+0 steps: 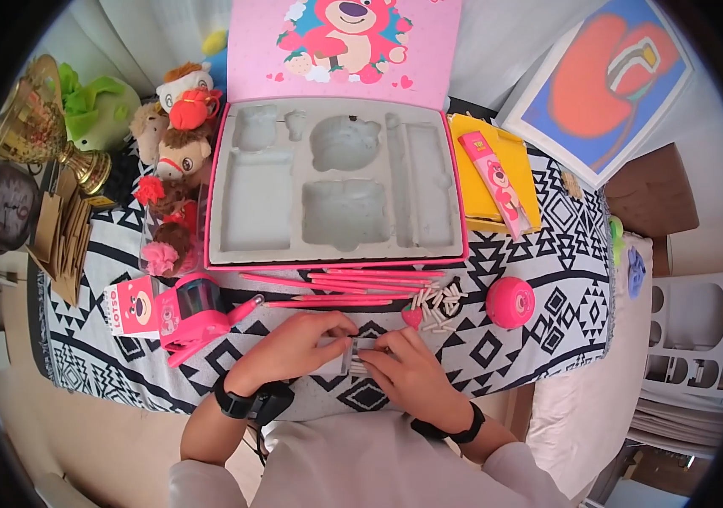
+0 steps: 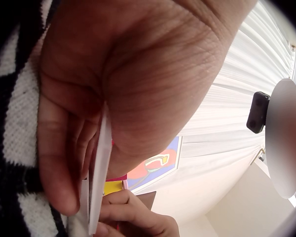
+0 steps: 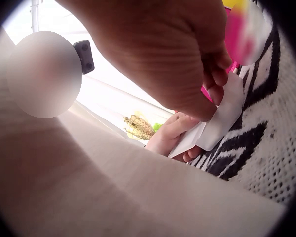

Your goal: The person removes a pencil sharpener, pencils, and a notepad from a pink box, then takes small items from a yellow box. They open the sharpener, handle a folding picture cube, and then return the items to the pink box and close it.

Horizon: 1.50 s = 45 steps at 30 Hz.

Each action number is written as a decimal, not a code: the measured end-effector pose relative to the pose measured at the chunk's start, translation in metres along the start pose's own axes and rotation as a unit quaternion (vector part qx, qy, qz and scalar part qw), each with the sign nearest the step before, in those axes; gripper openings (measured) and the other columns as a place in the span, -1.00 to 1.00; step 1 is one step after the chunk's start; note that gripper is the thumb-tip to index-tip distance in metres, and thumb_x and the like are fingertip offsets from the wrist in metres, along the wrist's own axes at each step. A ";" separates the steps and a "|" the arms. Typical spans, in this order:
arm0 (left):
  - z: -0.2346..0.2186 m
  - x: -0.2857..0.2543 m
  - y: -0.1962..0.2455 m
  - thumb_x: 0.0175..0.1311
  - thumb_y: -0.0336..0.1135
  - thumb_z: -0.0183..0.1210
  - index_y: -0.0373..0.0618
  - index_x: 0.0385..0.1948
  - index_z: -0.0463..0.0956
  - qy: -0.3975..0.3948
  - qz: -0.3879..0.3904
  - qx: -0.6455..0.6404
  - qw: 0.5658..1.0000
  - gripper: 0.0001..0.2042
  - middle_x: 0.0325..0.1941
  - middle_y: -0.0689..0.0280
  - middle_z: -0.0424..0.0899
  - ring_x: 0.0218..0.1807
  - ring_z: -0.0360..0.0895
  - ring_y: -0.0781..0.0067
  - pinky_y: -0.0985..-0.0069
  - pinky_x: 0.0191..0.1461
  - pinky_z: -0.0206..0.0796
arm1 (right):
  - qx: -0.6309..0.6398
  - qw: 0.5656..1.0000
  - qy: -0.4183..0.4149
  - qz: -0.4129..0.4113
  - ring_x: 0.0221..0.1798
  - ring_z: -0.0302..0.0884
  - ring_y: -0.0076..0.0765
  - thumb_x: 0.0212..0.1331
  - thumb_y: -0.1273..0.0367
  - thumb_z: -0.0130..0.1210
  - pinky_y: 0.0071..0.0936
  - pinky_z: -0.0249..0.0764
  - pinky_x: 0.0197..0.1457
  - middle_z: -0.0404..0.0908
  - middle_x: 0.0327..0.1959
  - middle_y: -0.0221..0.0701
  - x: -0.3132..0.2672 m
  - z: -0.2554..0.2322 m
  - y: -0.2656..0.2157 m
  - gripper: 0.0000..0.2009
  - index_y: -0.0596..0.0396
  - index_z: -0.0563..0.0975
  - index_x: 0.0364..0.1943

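Both hands meet over a small whitish, see-through plastic case [image 1: 350,356] near the front of the table. My left hand [image 1: 306,343] grips it from the left, thumb and fingers on either side of a thin white panel [image 2: 101,168] in the left wrist view. From the right, my right hand [image 1: 416,368] pinches the case with curled fingers. In the right wrist view two whitish flaps [image 3: 226,116] stand at an angle, fingertips on them. Just beyond the hands lie a pile of short white sticks [image 1: 439,306] and a pink strawberry-shaped piece [image 1: 412,318].
Pink pencils [image 1: 336,298] lie before the open pink gift box [image 1: 219,195] with its grey moulded insert. A pink sharpener machine [image 1: 196,313] stands left, a round pink tin [image 1: 510,302] right. Behind are a yellow box [image 1: 522,173], plush toys [image 1: 182,152] and a gold trophy [image 1: 44,118].
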<state>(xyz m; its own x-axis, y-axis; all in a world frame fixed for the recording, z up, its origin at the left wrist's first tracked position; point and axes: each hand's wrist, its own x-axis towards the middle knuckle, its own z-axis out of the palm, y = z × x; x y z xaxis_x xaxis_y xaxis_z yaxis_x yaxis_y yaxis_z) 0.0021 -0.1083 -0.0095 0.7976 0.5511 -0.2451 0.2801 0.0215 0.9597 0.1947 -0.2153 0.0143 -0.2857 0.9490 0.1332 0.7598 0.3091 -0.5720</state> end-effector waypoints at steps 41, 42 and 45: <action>-0.003 0.000 -0.001 0.27 -0.43 0.11 -0.28 -0.10 0.50 -0.021 0.006 -0.018 1.000 -0.79 -0.14 0.18 0.65 -0.08 0.62 0.36 0.45 0.05 0.43 | -0.047 0.972 0.099 0.210 -0.27 0.46 -0.11 -0.10 0.51 0.30 -0.29 0.42 -0.21 0.50 -0.40 -0.33 -0.042 -0.049 0.054 -0.86 0.15 0.56 -0.42; -0.002 0.000 -0.001 0.26 -0.43 0.11 -0.28 -0.11 0.51 -0.017 0.006 -0.018 1.000 -0.79 -0.16 0.16 0.66 -0.09 0.63 0.34 0.46 0.03 0.43 | -0.080 0.970 0.105 0.204 -0.27 0.46 -0.11 -0.10 0.50 0.30 -0.29 0.43 -0.22 0.50 -0.40 -0.33 -0.041 -0.049 0.049 -0.86 0.15 0.56 -0.43; -0.002 -0.001 0.001 0.25 -0.42 0.12 -0.29 -0.12 0.51 -0.013 0.011 -0.002 1.000 -0.79 -0.18 0.15 0.66 -0.10 0.64 0.32 0.46 0.01 0.43 | -0.143 0.963 0.128 0.188 -0.28 0.47 -0.13 -0.08 0.49 0.29 -0.30 0.43 -0.23 0.50 -0.40 -0.34 -0.030 -0.051 0.034 -0.87 0.13 0.56 -0.42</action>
<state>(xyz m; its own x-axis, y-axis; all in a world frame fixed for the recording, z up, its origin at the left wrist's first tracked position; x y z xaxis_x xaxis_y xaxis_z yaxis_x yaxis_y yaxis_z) 0.0009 -0.1072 -0.0086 0.8168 0.5302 -0.2272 0.2607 0.0121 0.9653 0.2590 -0.2300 0.0325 0.1676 0.9699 0.1765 0.9216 -0.0906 -0.3775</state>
